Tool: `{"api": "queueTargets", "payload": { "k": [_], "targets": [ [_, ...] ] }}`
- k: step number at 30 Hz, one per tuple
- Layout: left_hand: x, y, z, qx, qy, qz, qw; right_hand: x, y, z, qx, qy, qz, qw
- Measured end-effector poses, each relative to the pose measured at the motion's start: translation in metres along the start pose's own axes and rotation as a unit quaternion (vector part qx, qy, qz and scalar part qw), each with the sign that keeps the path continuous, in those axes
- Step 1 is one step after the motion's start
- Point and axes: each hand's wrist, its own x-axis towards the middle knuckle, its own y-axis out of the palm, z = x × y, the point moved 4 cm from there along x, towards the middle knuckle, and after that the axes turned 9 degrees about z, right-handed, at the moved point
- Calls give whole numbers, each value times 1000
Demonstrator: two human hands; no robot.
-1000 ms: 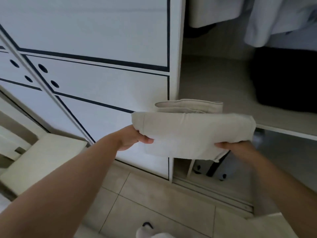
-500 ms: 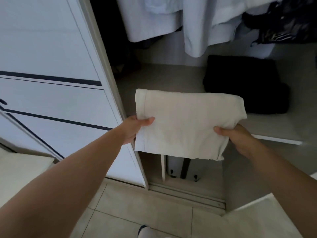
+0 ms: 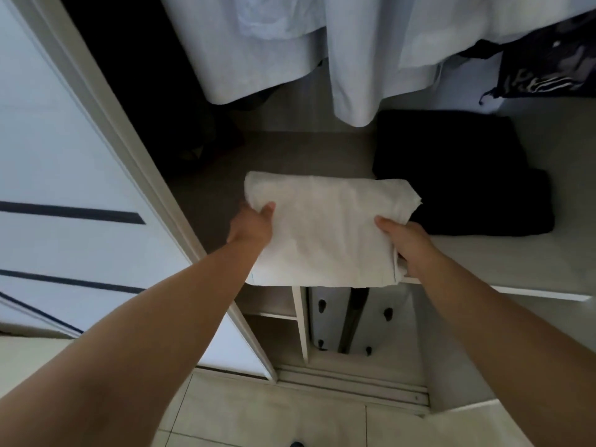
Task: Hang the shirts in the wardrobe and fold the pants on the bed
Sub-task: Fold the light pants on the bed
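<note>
Plainly, from the head view, the folded pants [image 3: 325, 230] are light, soft cloth. It is a pale, floppy bundle that would likely sag or come unfolded if lifted by one corner, so I'd judge the two short sides the place to hold, with support beneath. The left hand [image 3: 251, 225] grips the left edge and the right hand [image 3: 406, 240] the right edge, thumbs on top, the other fingers tucked under the cloth and out of sight. The bundle sits across the front of the wardrobe shelf [image 3: 516, 266], its near edge overhanging, its far corner by a dark folded garment [image 3: 451, 175]. Whether it rests on the shelf I cannot tell. Hanging shirts [image 3: 274, 43] are cut off above, and the wardrobe's left depths are too dark to read.
</note>
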Motion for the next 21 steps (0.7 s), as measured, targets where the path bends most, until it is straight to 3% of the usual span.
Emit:
{"api": "queueTargets", "payload": {
  "k": [6,9,10,11,12,14,15,18,21],
  "targets": [
    [38,1,0,-13,-57,17,998,27,8,12,-6,0,36,999],
    [27,4,-8,74,13,-24,997,31,5,14,-128,-66,-12,990],
    [16,8,-10,148,61,-49,986,25,3,16,-227,-120,-57,965],
    [2,17,-11,226,118,-67,965,15,4,20,-340,-190,-107,915],
    [-14,29,-9,299,172,-69,936,3,10,24,-447,-266,-137,843],
    [-43,55,-1,398,228,-45,887,-13,27,20,-602,-375,-98,698],
    [-54,65,4,424,226,-35,877,-14,33,11,-656,-382,-40,649],
    [-63,86,20,442,171,-21,880,-5,39,-19,-748,-312,66,582],
    [-53,95,24,423,148,-10,894,6,42,-25,-760,-306,70,570]
  ]
}}
